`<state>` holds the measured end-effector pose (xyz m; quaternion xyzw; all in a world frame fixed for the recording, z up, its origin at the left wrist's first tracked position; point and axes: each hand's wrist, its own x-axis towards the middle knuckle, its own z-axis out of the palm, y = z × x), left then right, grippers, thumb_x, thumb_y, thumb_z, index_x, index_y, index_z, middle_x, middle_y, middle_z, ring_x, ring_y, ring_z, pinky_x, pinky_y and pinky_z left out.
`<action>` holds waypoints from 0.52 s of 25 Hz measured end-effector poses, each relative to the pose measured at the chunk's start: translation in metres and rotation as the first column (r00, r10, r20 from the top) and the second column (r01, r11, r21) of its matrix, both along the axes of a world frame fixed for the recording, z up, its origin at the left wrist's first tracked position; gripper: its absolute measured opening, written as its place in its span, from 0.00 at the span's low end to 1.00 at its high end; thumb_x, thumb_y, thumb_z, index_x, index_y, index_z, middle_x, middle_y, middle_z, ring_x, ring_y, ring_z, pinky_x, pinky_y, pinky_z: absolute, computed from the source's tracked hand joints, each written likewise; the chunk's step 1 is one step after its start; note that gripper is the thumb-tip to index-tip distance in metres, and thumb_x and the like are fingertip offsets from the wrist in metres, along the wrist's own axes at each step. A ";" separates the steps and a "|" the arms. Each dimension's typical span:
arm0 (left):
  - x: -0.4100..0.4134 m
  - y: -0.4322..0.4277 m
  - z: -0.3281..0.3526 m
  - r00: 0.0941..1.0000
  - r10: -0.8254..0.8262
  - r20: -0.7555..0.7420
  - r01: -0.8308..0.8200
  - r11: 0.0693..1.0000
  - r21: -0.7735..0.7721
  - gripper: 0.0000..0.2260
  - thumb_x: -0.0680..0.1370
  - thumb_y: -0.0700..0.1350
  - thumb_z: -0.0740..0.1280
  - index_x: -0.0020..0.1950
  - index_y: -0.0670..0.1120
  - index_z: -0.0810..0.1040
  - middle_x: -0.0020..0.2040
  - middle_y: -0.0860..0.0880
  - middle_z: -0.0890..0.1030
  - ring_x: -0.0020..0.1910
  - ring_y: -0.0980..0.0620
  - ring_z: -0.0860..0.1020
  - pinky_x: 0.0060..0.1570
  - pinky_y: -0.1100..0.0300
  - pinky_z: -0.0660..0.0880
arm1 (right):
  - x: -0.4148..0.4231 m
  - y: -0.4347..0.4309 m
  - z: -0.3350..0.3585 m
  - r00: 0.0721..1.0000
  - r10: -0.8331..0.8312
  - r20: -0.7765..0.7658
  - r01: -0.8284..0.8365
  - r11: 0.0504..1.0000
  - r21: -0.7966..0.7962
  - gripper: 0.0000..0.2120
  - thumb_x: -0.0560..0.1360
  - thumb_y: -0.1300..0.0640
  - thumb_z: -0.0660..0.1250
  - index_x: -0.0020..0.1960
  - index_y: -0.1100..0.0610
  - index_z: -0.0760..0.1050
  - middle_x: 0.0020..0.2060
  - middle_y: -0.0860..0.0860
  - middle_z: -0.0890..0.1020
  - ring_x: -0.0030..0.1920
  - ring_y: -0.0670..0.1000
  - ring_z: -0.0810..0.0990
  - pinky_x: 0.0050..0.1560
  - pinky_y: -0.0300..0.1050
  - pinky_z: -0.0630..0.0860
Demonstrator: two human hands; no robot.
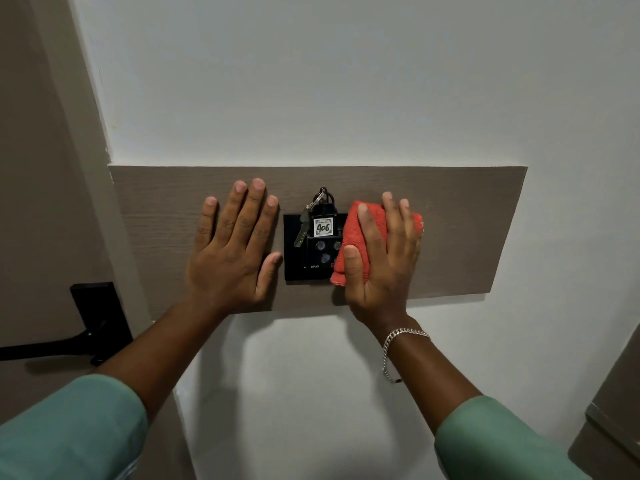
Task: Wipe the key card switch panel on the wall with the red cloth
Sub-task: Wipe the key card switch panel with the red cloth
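The black key card switch panel [294, 251] is mounted on a brown wood-grain board [467, 230] on the white wall. A key tag marked 406 [323, 227] with a key [300, 232] sits in its slot. My right hand [381, 258] presses a folded red cloth [353, 233] flat against the panel's right side, covering that edge. My left hand [232, 247] lies flat on the board just left of the panel, fingers spread, thumb near the panel's left edge.
A door with a black lock plate and lever handle [93, 323] stands at the left. A grey cabinet edge [616, 410] shows at the lower right. White wall [346, 81] extends above and below the board.
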<state>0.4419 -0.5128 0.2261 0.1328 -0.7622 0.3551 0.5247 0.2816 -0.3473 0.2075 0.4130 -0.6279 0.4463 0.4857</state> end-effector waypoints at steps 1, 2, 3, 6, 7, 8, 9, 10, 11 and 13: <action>0.000 0.000 0.000 1.000 0.000 0.003 0.000 1.000 0.001 0.33 0.80 0.55 0.55 0.81 0.42 0.53 0.81 0.40 0.53 0.81 0.43 0.49 0.78 0.41 0.48 | 0.000 -0.001 -0.003 0.999 -0.010 -0.040 0.011 1.000 0.028 0.25 0.81 0.43 0.52 0.77 0.47 0.60 0.77 0.56 0.63 0.79 0.59 0.57 0.76 0.69 0.56; 0.000 0.001 0.000 1.000 -0.001 0.003 0.001 1.000 0.004 0.33 0.80 0.55 0.55 0.81 0.41 0.53 0.80 0.40 0.53 0.81 0.43 0.49 0.78 0.41 0.48 | -0.004 0.004 -0.010 0.995 -0.011 -0.103 0.019 0.997 0.076 0.25 0.81 0.43 0.52 0.77 0.47 0.60 0.76 0.57 0.63 0.79 0.60 0.57 0.75 0.70 0.58; 0.000 0.001 0.000 1.000 -0.002 0.001 0.002 1.000 0.006 0.33 0.80 0.55 0.55 0.81 0.41 0.53 0.80 0.40 0.53 0.81 0.43 0.49 0.78 0.41 0.48 | -0.012 0.011 -0.018 0.984 -0.003 -0.179 0.026 0.991 0.128 0.25 0.81 0.44 0.54 0.76 0.49 0.60 0.76 0.58 0.63 0.78 0.61 0.58 0.73 0.72 0.59; -0.001 0.002 0.000 1.000 -0.004 -0.003 0.004 1.000 0.003 0.33 0.80 0.55 0.54 0.81 0.41 0.54 0.80 0.40 0.54 0.81 0.42 0.50 0.77 0.41 0.50 | -0.027 0.024 -0.028 0.983 0.002 -0.186 0.025 0.990 0.140 0.24 0.80 0.45 0.55 0.74 0.51 0.61 0.75 0.60 0.63 0.77 0.63 0.60 0.73 0.73 0.60; -0.001 0.001 0.001 1.000 -0.002 -0.004 0.002 1.000 0.003 0.33 0.80 0.55 0.54 0.81 0.41 0.54 0.80 0.40 0.53 0.81 0.42 0.49 0.77 0.41 0.49 | -0.020 0.017 -0.026 0.996 -0.007 -0.091 0.014 0.997 0.075 0.25 0.80 0.45 0.55 0.75 0.51 0.60 0.76 0.60 0.63 0.78 0.62 0.59 0.76 0.70 0.58; -0.001 0.001 0.000 1.000 -0.002 -0.003 0.002 1.000 0.005 0.33 0.80 0.55 0.54 0.81 0.41 0.53 0.81 0.41 0.53 0.81 0.43 0.49 0.78 0.41 0.49 | -0.010 0.007 -0.022 1.000 -0.008 0.016 0.008 1.000 -0.005 0.25 0.81 0.45 0.54 0.76 0.50 0.59 0.77 0.59 0.62 0.79 0.60 0.58 0.78 0.67 0.55; -0.001 0.000 0.000 1.000 -0.003 -0.002 0.003 1.000 0.003 0.33 0.80 0.55 0.54 0.81 0.41 0.53 0.81 0.41 0.52 0.81 0.43 0.48 0.78 0.41 0.48 | 0.000 -0.001 -0.018 0.996 0.002 0.092 0.004 0.998 -0.067 0.25 0.81 0.45 0.53 0.77 0.48 0.58 0.77 0.58 0.62 0.79 0.59 0.57 0.79 0.65 0.53; -0.001 0.000 0.000 1.000 -0.004 -0.001 0.004 1.000 0.001 0.33 0.80 0.56 0.54 0.81 0.41 0.53 0.81 0.41 0.52 0.81 0.43 0.48 0.78 0.42 0.48 | 0.005 -0.007 -0.017 0.995 0.007 0.104 0.002 0.996 -0.086 0.26 0.81 0.44 0.53 0.78 0.47 0.57 0.77 0.57 0.61 0.79 0.59 0.57 0.79 0.64 0.52; -0.001 0.001 0.000 1.000 -0.004 0.000 0.004 1.000 0.002 0.33 0.80 0.56 0.54 0.81 0.42 0.53 0.81 0.41 0.51 0.81 0.43 0.48 0.78 0.42 0.48 | 0.005 -0.008 -0.019 0.999 -0.005 0.052 0.007 0.999 -0.054 0.26 0.81 0.44 0.53 0.78 0.47 0.56 0.77 0.57 0.61 0.79 0.60 0.57 0.79 0.64 0.53; -0.001 0.000 0.000 1.000 -0.006 -0.001 0.006 1.000 0.007 0.33 0.80 0.56 0.54 0.81 0.42 0.53 0.81 0.41 0.51 0.81 0.43 0.48 0.78 0.41 0.48 | -0.007 0.005 -0.030 0.993 -0.019 -0.119 0.029 0.996 0.086 0.27 0.80 0.43 0.55 0.77 0.46 0.56 0.76 0.58 0.61 0.78 0.62 0.58 0.77 0.69 0.56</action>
